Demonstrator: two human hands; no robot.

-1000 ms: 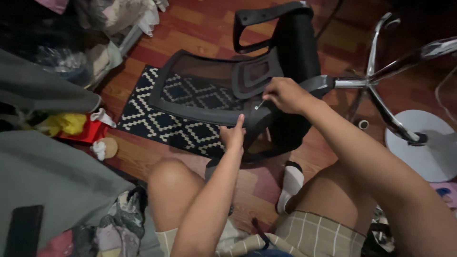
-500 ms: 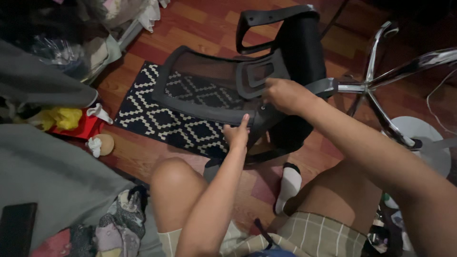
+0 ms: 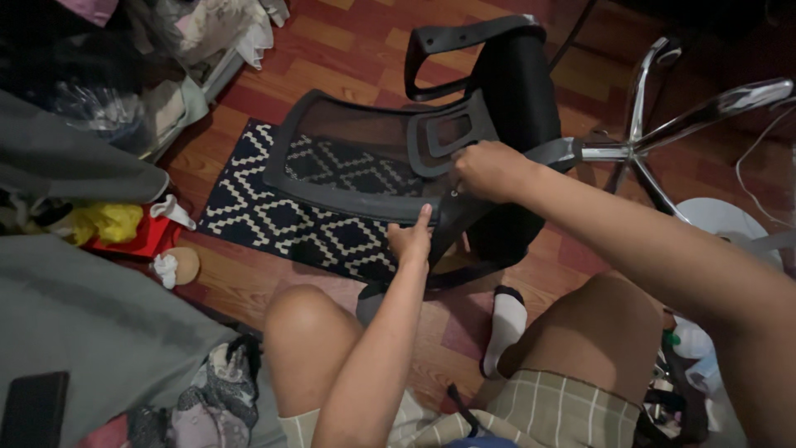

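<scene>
A black office chair (image 3: 497,91) lies tipped on its side on the wooden floor, its mesh backrest (image 3: 356,162) toward me. My right hand (image 3: 489,170) grips the backrest's black plastic frame near where it joins the seat. My left hand (image 3: 412,241) presses against the lower edge of the backrest, index finger pointing up, the other fingers curled. What sits under either palm is hidden. My bare knees and a white sock (image 3: 504,323) are below the chair.
The chair's chrome star base (image 3: 663,141) sticks out to the right. A black-and-white patterned rug (image 3: 265,211) lies under the chair. Grey fabric (image 3: 91,332), clothes and a yellow-and-red bundle (image 3: 108,228) crowd the left. A white round object (image 3: 730,228) sits at right.
The view has shifted slightly. Both hands stay on the backrest in nearly the same places; the right hand has edged a little along the frame.
</scene>
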